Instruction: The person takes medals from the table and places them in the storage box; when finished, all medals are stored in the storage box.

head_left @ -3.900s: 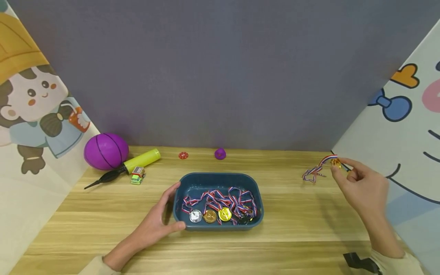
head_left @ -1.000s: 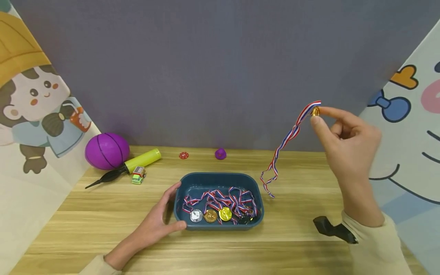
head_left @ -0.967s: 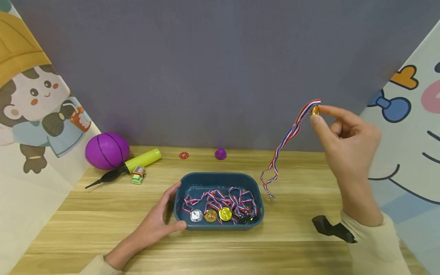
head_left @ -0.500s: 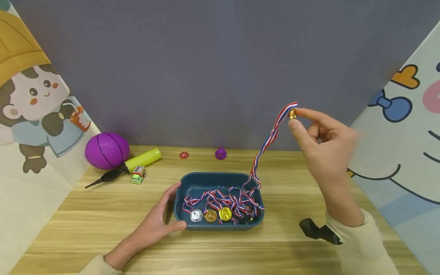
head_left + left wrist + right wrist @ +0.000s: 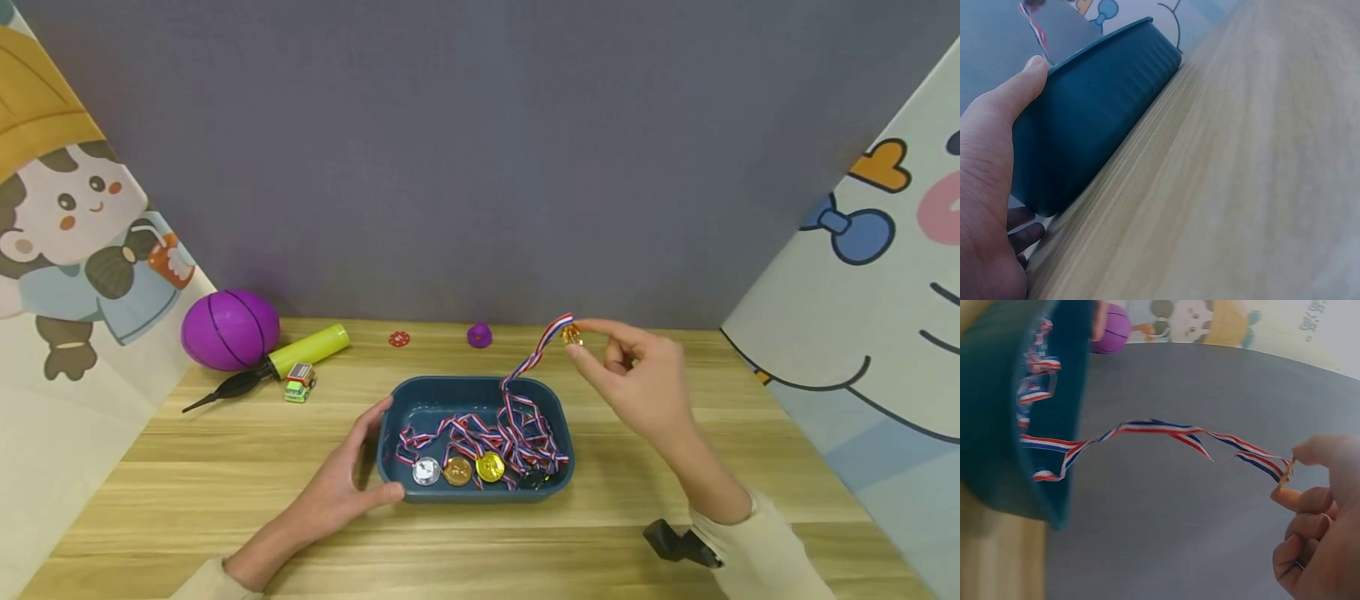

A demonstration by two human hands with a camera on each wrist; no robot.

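My right hand (image 5: 637, 379) pinches a gold medal (image 5: 572, 335) between thumb and index finger, just beyond the back right part of a dark teal plastic box (image 5: 480, 497). Its red, white and blue ribbon (image 5: 531, 360) trails down into the box; the right wrist view shows this ribbon (image 5: 1154, 427) stretched from the fingers to the box. My left hand (image 5: 337, 479) holds the box's left end, thumb at the front corner and fingers along the side. Inside lie a silver medal (image 5: 426, 472), a bronze medal (image 5: 457, 472), a gold medal (image 5: 490, 467) and tangled ribbons.
Back left on the wooden table (image 5: 300, 550) are a purple ball (image 5: 231, 330), a yellow-and-black hand pump (image 5: 309, 351) and a small toy truck (image 5: 300, 382). A red chip (image 5: 399, 339) and a small purple object (image 5: 479, 336) lie behind the box, near the grey wall (image 5: 480, 167).
My right hand has lifted the medal from the far right, carried it left, then lowered it near the box; its ribbon now hangs inside. The left hand and box have stayed put.
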